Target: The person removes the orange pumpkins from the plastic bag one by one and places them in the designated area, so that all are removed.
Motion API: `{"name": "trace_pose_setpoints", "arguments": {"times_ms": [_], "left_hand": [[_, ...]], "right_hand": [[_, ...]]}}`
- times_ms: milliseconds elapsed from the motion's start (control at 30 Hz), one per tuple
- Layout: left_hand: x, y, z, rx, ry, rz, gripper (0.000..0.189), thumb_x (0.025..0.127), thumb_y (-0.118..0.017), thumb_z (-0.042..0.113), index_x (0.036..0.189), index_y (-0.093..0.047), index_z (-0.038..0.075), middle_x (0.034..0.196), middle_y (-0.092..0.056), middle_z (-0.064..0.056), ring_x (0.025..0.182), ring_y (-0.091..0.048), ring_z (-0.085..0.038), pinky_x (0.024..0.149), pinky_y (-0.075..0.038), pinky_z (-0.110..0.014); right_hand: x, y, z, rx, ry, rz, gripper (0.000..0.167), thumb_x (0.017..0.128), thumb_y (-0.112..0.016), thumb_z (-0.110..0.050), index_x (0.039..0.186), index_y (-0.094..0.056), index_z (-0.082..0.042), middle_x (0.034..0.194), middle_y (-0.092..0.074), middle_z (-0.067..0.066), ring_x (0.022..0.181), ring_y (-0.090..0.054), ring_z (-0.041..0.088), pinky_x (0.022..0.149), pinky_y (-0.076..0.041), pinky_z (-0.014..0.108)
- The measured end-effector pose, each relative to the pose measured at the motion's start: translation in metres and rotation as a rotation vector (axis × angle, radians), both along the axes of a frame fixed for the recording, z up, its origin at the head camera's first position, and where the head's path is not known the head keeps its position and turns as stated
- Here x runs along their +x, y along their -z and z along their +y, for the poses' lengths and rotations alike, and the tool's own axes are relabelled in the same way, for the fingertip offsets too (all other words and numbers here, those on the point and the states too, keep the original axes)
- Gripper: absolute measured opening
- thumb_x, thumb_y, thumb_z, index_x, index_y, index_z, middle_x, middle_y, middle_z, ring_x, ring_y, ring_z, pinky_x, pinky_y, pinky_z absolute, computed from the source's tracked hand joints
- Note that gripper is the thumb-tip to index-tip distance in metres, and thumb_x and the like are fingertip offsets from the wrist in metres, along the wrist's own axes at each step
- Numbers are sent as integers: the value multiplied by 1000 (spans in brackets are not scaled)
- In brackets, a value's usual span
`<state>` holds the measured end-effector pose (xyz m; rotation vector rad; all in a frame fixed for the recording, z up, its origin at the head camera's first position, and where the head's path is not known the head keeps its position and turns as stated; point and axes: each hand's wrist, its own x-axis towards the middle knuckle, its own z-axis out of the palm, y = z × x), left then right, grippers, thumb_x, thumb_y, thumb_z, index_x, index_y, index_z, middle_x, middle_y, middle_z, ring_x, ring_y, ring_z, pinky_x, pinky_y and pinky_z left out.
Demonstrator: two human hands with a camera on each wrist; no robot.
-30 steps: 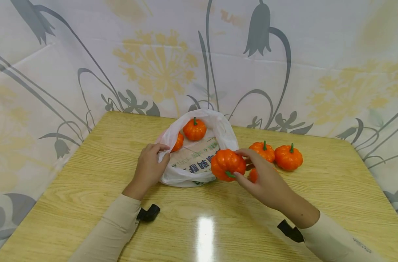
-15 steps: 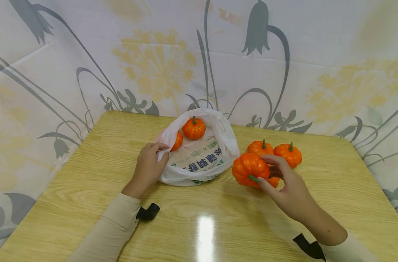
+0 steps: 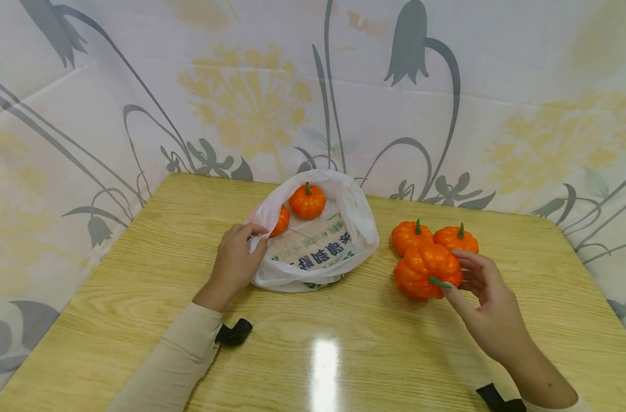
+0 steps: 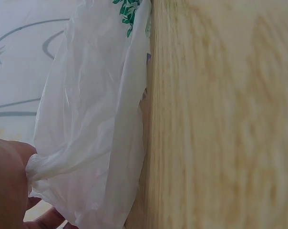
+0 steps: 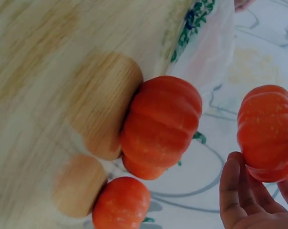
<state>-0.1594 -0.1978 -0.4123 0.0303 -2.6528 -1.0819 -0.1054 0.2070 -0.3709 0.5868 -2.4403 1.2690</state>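
Observation:
My left hand pinches the left rim of a white plastic bag. The left wrist view shows the gathered plastic between its thumb and fingers. Inside the bag are two small orange pumpkins, one whole in view and one partly hidden by the rim. My right hand holds another pumpkin by its side, green stem toward the thumb. In the right wrist view this held pumpkin is clear of the table, and in the head view it mostly covers a pumpkin below it.
Two more pumpkins, one on the left and one on the right, stand on the wooden table behind the held one. A flower-patterned cloth hangs along the table's back edge.
My right hand has carried its pumpkin from the bag's right rim rightward, over the pumpkins on the table. The left hand has stayed on the bag's rim.

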Motion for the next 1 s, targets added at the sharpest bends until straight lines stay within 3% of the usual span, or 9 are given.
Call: {"name": "trace_pose_setpoints", "arguments": {"times_ms": [433, 733, 1000], "left_hand": [[-2, 0, 0, -3, -1, -3, 22, 96, -62, 20, 114, -70, 9, 114, -62, -15, 109, -54, -33, 94, -44, -48], [-2, 2, 0, -1, 10, -10, 22, 97, -62, 20, 114, -70, 9, 115, -61, -14, 108, -54, -32, 94, -44, -48], [-2, 2, 0, -8, 6, -21, 22, 97, -61, 20, 114, -70, 10, 114, -61, -13, 108, -54, -31, 93, -44, -47]], "right_hand": [[-4, 11, 22, -40, 49, -39, 57, 92, -59, 12, 144, -39, 1, 128, -50, -17, 110, -55, -8, 90, -41, 2], [-9, 14, 39, -2, 143, -76, 51, 98, -56, 1, 145, -38, -3, 125, -47, -25, 105, -53, -13, 86, -42, -1], [-15, 19, 49, 5, 287, -144, 44, 101, -50, -8, 143, -40, -5, 112, -47, -29, 92, -53, -17, 73, -41, 2]]}}
